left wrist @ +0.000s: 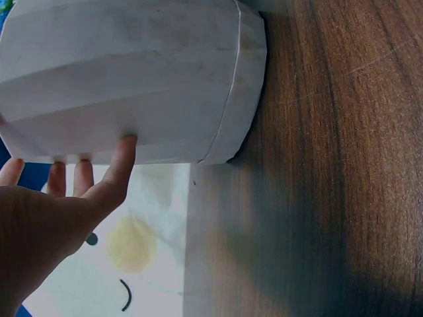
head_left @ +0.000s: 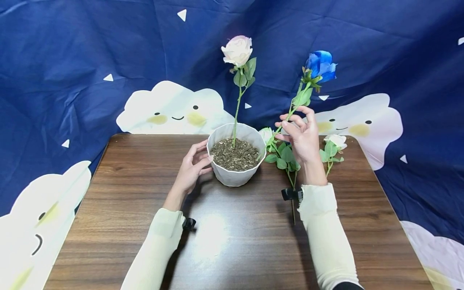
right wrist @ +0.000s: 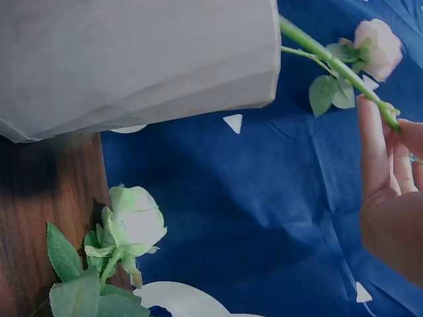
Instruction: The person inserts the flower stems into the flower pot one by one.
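On brown wood-grain tabletop, white faceted pot holding dark soil; pale pink rose on leafy green stem stands in it. Left hand, fingers spread, touches pot's left side. Right hand pinches green stem of blue rose, tilted, bloom up, right of pot. Below, white rose near right forearm.
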A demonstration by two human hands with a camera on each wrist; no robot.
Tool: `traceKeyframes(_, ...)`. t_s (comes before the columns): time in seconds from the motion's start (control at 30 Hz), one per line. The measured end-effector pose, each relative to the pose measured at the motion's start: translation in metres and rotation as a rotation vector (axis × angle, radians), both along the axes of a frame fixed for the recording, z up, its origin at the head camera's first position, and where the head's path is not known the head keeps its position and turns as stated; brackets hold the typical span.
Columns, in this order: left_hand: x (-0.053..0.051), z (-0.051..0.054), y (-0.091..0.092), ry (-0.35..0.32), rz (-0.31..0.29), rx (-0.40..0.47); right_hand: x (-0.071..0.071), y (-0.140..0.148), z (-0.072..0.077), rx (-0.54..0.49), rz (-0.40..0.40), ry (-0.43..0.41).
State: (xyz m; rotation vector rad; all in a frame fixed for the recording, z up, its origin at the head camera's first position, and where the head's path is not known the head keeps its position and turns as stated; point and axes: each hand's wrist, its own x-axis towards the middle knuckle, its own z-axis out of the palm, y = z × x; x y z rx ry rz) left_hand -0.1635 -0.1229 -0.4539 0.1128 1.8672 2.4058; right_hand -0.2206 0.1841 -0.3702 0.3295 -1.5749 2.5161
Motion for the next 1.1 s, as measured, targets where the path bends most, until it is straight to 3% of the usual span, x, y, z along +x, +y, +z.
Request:
traceKeyframes(0.2,0.0,0.001,0.0,0.0,-0.001,-0.007,-0.007,-0.011,-0.003,0.052,-0.027,-0.011)
traceKeyframes(0.77,0.001,0.002,0.0,-0.004,0.0,-0.012,-0.032,-0.037,-0.016,0.134,-0.007,-0.07)
traceKeyframes(1.1,0.0,0.001,0.0,0.0,-0.003,-0.011,-0.037,-0.047,-0.015,0.272,-0.062,-0.022)
